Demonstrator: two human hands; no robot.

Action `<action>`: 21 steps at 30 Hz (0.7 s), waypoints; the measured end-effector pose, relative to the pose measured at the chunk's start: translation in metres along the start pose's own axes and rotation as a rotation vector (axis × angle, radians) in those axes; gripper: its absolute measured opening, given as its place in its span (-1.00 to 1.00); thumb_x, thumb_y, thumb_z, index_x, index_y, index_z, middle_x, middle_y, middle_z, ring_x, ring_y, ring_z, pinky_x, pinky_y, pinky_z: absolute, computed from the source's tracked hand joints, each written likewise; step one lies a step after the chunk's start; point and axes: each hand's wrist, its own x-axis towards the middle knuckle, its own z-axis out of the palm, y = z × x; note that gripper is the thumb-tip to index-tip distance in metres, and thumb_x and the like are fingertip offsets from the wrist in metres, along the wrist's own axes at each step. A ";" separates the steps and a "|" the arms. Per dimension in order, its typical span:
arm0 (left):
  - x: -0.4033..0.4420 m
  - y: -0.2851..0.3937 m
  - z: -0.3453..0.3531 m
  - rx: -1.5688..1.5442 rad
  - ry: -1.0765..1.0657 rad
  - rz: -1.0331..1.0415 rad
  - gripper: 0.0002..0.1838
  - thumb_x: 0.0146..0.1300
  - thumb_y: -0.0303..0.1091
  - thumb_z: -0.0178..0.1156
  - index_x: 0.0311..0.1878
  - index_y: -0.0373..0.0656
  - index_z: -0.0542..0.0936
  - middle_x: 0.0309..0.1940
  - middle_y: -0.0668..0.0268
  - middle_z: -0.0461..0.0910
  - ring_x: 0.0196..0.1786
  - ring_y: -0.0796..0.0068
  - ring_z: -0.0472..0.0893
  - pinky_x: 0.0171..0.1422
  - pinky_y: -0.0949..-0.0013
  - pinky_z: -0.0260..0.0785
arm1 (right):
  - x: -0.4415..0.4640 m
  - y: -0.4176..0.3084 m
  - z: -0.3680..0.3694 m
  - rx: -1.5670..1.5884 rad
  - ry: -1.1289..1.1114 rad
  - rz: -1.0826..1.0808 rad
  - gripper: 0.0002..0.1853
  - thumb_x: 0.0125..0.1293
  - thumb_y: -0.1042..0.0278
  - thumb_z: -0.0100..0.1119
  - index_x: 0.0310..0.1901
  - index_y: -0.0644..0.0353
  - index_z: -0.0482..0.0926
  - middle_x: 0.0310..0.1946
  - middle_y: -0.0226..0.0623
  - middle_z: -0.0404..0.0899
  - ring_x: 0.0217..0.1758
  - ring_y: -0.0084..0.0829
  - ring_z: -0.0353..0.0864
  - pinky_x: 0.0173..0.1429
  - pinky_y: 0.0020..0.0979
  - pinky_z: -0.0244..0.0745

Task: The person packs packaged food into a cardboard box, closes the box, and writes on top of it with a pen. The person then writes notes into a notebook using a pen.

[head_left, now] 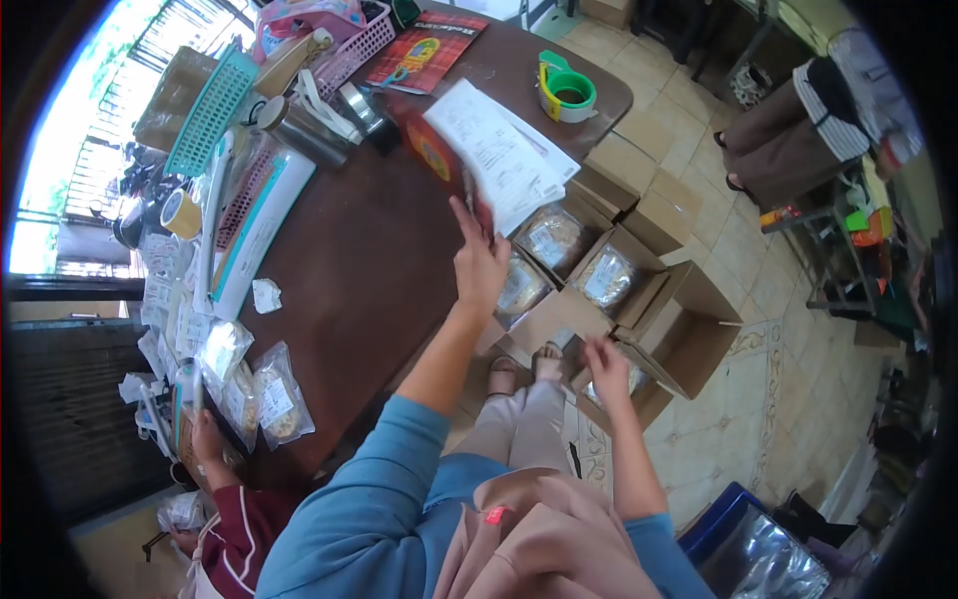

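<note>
My left hand [479, 262] is closed on the lower edge of a red book [435, 150], its index finger stretched along it. White printed sheets [489, 148] lie over the book's right side. My right hand [611, 371] is lower right, above an open carton holding a clear packet; its fingers are bent and blurred, and whether they hold anything is unclear. Between my hands are carton flaps [559, 317]. Clear packets [606, 277] sit in the open cartons beside the table.
On the brown table [349, 250] are a tape dispenser [567, 92], a steel tumbler [299, 130], a green basket [212, 110] and bagged packets [282, 394]. A co-worker's hand [208, 437] is at lower left. Another person [798, 130] stands upper right. A blue crate [723, 519] is lower right.
</note>
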 end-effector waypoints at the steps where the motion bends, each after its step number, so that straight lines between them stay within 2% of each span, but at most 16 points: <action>1: -0.004 -0.004 -0.001 0.001 0.008 -0.010 -0.24 0.13 -0.37 0.11 0.36 -0.35 0.03 -0.42 -0.01 0.61 -0.39 -0.05 0.62 -0.24 0.09 0.45 | 0.019 -0.055 0.005 -0.076 -0.002 -0.140 -0.69 0.33 0.26 0.09 0.02 0.23 0.53 -0.13 -0.15 0.61 -0.09 -0.38 0.61 -0.01 -0.42 0.48; 3: -0.011 -0.010 -0.003 -0.055 0.040 -0.192 -0.51 0.12 -0.36 0.12 0.12 -0.41 0.39 -0.44 -0.02 0.60 -0.40 -0.07 0.61 -0.25 0.12 0.46 | 0.062 -0.113 0.022 -0.069 -0.081 -0.289 -0.72 0.30 0.33 0.08 0.01 0.22 0.54 -0.05 -0.07 0.57 0.00 -0.31 0.56 0.09 -0.36 0.43; 4: -0.011 -0.009 -0.005 -0.059 0.058 -0.205 -0.51 0.12 -0.36 0.12 0.12 -0.41 0.39 -0.44 -0.02 0.60 -0.40 -0.07 0.61 -0.25 0.12 0.46 | 0.084 -0.133 0.035 -0.170 -0.058 -0.462 -0.69 0.26 0.35 0.09 0.02 0.22 0.53 -0.01 -0.06 0.54 0.07 -0.23 0.51 0.16 -0.29 0.36; 5: -0.011 -0.008 -0.007 -0.015 -0.069 -0.335 -0.59 0.15 -0.37 0.14 0.02 -0.44 0.44 -0.27 -0.10 0.57 -0.31 0.01 0.63 -0.22 0.21 0.46 | 0.103 -0.150 0.048 -0.268 -0.037 -0.635 -0.67 0.22 0.37 0.11 0.02 0.22 0.53 0.04 -0.05 0.51 0.13 -0.16 0.46 0.23 -0.22 0.30; 6: -0.013 -0.008 -0.009 0.030 -0.199 -0.468 -0.66 0.17 -0.39 0.16 -0.07 -0.47 0.48 -0.09 -0.18 0.55 -0.22 0.09 0.65 -0.19 0.29 0.46 | 0.123 -0.166 0.059 -0.376 -0.099 -0.683 -0.63 0.19 0.41 0.11 0.06 0.22 0.51 0.05 -0.09 0.51 0.12 -0.20 0.46 0.22 -0.27 0.32; 7: -0.017 -0.007 -0.006 0.030 -0.183 -0.485 -0.66 0.17 -0.39 0.16 -0.07 -0.47 0.48 -0.09 -0.18 0.55 -0.22 0.09 0.65 -0.19 0.29 0.46 | 0.137 -0.177 0.071 -0.480 -0.162 -0.733 -0.59 0.17 0.44 0.12 0.10 0.23 0.49 0.05 -0.14 0.51 0.11 -0.25 0.46 0.20 -0.32 0.34; 9: -0.028 -0.003 0.006 -0.394 0.151 -0.345 -0.72 0.19 -0.45 0.13 -0.10 -0.46 0.47 -0.15 -0.03 0.59 -0.22 0.24 0.63 -0.19 0.27 0.43 | 0.145 -0.181 0.105 -0.055 -0.313 -0.716 -0.57 0.14 0.36 0.17 0.09 0.22 0.50 0.06 -0.12 0.50 0.11 -0.14 0.46 0.23 -0.26 0.31; 10: -0.034 -0.011 0.008 -0.338 0.132 -0.365 -0.76 0.20 -0.45 0.13 -0.13 -0.43 0.48 -0.21 0.16 0.59 -0.23 0.39 0.59 -0.19 0.29 0.41 | 0.142 -0.192 0.111 -0.057 -0.334 -0.717 -0.57 0.14 0.36 0.17 0.09 0.22 0.50 0.06 -0.12 0.50 0.11 -0.14 0.46 0.23 -0.26 0.31; 12: -0.056 -0.016 0.001 -0.067 0.064 0.020 -0.76 0.24 -0.43 0.14 -0.11 -0.42 0.47 -0.21 0.24 0.57 -0.26 0.49 0.56 -0.27 0.38 0.42 | 0.136 -0.211 0.116 -0.300 -0.779 -1.072 -0.62 0.12 0.37 0.22 0.02 0.19 0.56 -0.01 -0.18 0.56 0.08 -0.25 0.50 0.12 -0.31 0.40; 13: -0.062 0.001 -0.007 -0.310 -0.107 -0.358 -0.76 0.25 -0.43 0.13 -0.09 -0.40 0.48 -0.23 0.23 0.58 -0.28 0.50 0.58 -0.28 0.42 0.43 | 0.142 -0.214 0.116 -0.300 -0.798 -1.076 -0.62 0.12 0.37 0.22 0.02 0.19 0.56 -0.01 -0.18 0.56 0.08 -0.25 0.50 0.12 -0.31 0.40; 14: -0.066 0.022 -0.019 -0.558 -0.280 -0.737 -0.75 0.25 -0.43 0.12 -0.08 -0.39 0.48 -0.25 0.23 0.60 -0.30 0.51 0.59 -0.30 0.47 0.44 | 0.148 -0.215 0.111 -0.287 -0.871 -0.892 -0.64 0.11 0.38 0.24 -0.01 0.17 0.58 -0.05 -0.21 0.59 0.01 -0.30 0.54 0.05 -0.34 0.43; 15: -0.066 0.030 -0.028 -0.563 -0.261 -0.746 -0.75 0.25 -0.43 0.12 -0.08 -0.39 0.48 -0.25 0.23 0.60 -0.30 0.51 0.59 -0.30 0.47 0.44 | 0.157 -0.215 0.107 -0.280 -0.936 -0.710 -0.66 0.10 0.39 0.26 -0.03 0.15 0.60 -0.09 -0.24 0.61 -0.05 -0.34 0.58 -0.02 -0.37 0.47; 16: -0.067 0.034 -0.040 -0.565 -0.479 -0.721 -0.76 0.25 -0.39 0.14 -0.09 -0.34 0.51 -0.34 0.20 0.61 -0.35 0.53 0.60 -0.32 0.47 0.44 | 0.169 -0.216 0.106 -0.245 -0.778 -0.538 -0.71 0.10 0.37 0.30 -0.09 0.14 0.61 -0.19 -0.29 0.64 -0.23 -0.37 0.61 -0.12 -0.40 0.49; 17: -0.067 0.037 -0.050 -0.568 -0.693 -0.692 -0.76 0.24 -0.35 0.15 -0.10 -0.30 0.54 -0.43 0.18 0.62 -0.40 0.55 0.62 -0.34 0.47 0.44 | 0.179 -0.215 0.104 -0.305 -0.548 -0.477 -0.73 0.10 0.23 0.34 -0.29 0.24 0.60 -0.26 -0.16 0.59 -0.23 -0.20 0.59 -0.12 -0.26 0.49; 19: -0.048 0.036 -0.063 -0.182 -0.454 -0.210 -0.78 0.20 -0.40 0.18 -0.08 -0.19 0.58 -0.41 0.24 0.63 -0.47 0.46 0.61 -0.34 0.45 0.46 | 0.200 -0.211 0.101 -0.654 -0.205 -0.751 -0.71 0.08 0.27 0.31 -0.25 0.26 0.50 -0.32 -0.07 0.52 -0.21 -0.03 0.55 -0.16 -0.15 0.47; 21: -0.022 0.022 -0.066 0.027 -0.232 -0.143 -0.75 0.09 -0.39 0.22 -0.12 -0.18 0.58 -0.37 0.14 0.58 -0.36 0.21 0.59 -0.24 0.28 0.46 | 0.209 -0.209 0.102 -0.800 -0.233 -0.680 -0.71 0.09 0.27 0.28 -0.25 0.26 0.47 -0.36 -0.03 0.49 -0.24 0.00 0.55 -0.17 -0.12 0.47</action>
